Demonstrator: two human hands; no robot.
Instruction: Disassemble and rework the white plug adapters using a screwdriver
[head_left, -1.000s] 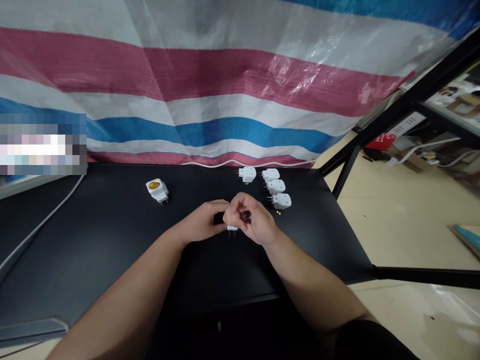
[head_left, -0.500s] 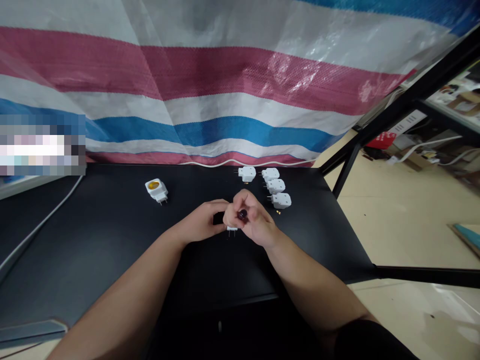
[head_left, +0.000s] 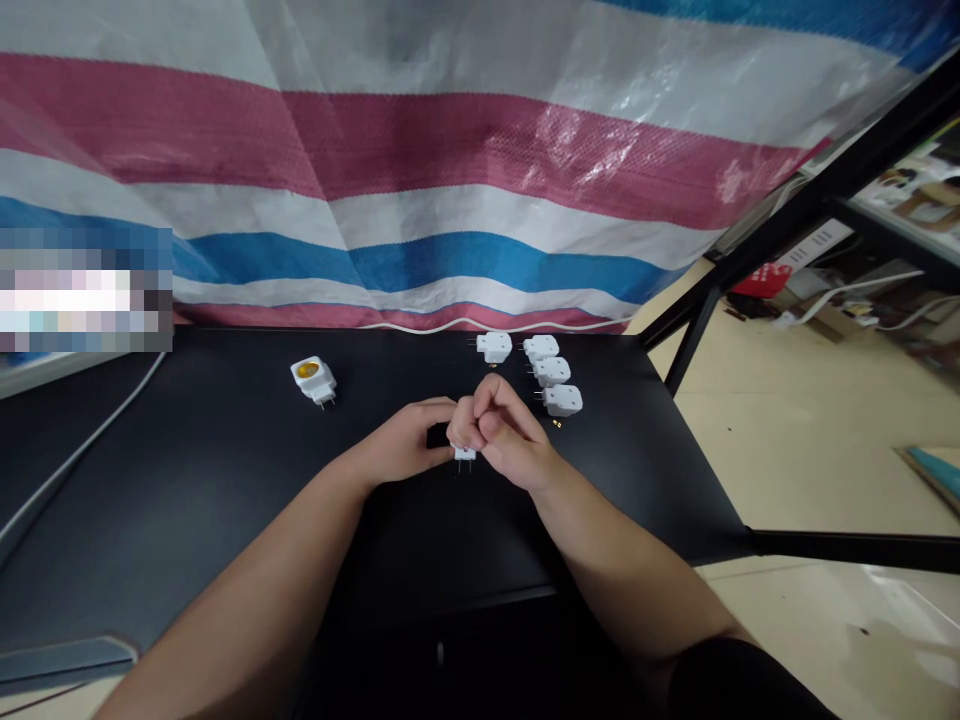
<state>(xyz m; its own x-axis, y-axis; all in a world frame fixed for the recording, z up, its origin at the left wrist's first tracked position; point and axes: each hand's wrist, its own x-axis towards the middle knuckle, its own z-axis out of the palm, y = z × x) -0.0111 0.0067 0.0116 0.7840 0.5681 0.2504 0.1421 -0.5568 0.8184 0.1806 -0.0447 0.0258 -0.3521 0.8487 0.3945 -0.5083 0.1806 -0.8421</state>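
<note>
My left hand [head_left: 409, 440] is closed around the side of a white plug-in lamp socket [head_left: 465, 455], holding it low over the table. Its two metal prongs point toward me, and most of its body is hidden by my hands. Directly above it, my right hand [head_left: 510, 435] is curled into a fist around a screwdriver. The dark handle is covered by my fingers at this moment, and its tip is out of sight. Away to the left lies another white lamp socket [head_left: 313, 380], its brass-coloured opening facing up.
Several white plug-in sockets lie at the back right, among them a single one [head_left: 495, 347] and a nearer one [head_left: 562, 400]. Small brass pieces [head_left: 557, 424] rest beside them. A white cable [head_left: 465, 323] runs along the striped sheet [head_left: 450, 210] behind the black table [head_left: 225, 480].
My right hand has turned and its fingers have folded over the dark handle end that showed before. Slightly more of the held socket shows. My left hand stays in place.
</note>
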